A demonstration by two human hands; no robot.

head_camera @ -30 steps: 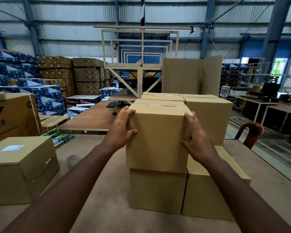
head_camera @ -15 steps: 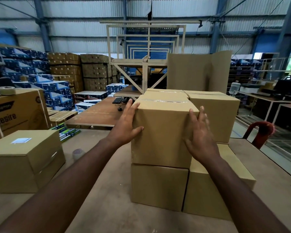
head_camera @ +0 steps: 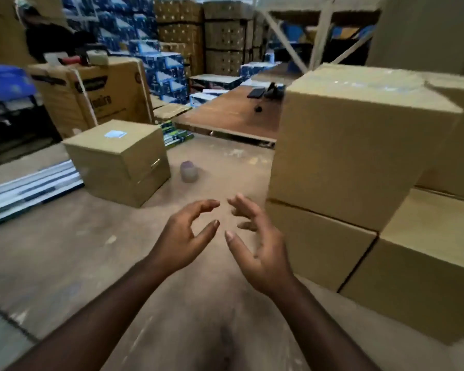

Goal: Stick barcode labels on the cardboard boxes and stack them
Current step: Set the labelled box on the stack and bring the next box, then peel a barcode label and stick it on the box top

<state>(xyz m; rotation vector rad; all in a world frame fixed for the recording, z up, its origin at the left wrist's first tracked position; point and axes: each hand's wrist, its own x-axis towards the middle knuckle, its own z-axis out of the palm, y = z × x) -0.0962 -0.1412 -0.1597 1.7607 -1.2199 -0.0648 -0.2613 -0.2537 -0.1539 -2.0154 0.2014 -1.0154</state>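
Observation:
A stack of plain cardboard boxes stands at the right: the top box [head_camera: 354, 145] sits on a lower box [head_camera: 316, 245], with another low box [head_camera: 418, 269] beside it. At the left a single cardboard box [head_camera: 118, 162] stands alone on the brown table, a white barcode label [head_camera: 115, 134] stuck on its top. My left hand [head_camera: 182, 239] and my right hand [head_camera: 257, 245] hover close together over the table in front of me, fingers loosely curled and holding nothing. Both are clear of the stack.
A small roll of labels or tape [head_camera: 189, 171] lies on the table [head_camera: 65, 250] between the single box and the stack. A large printed carton [head_camera: 91, 95] stands behind the labelled box. Flat packs [head_camera: 30, 188] lie at the left edge. Stacked cartons fill the background.
Both hands have let go of the top box of the stack and dropped to the table's middle. The view has swung left and down toward the labelled box.

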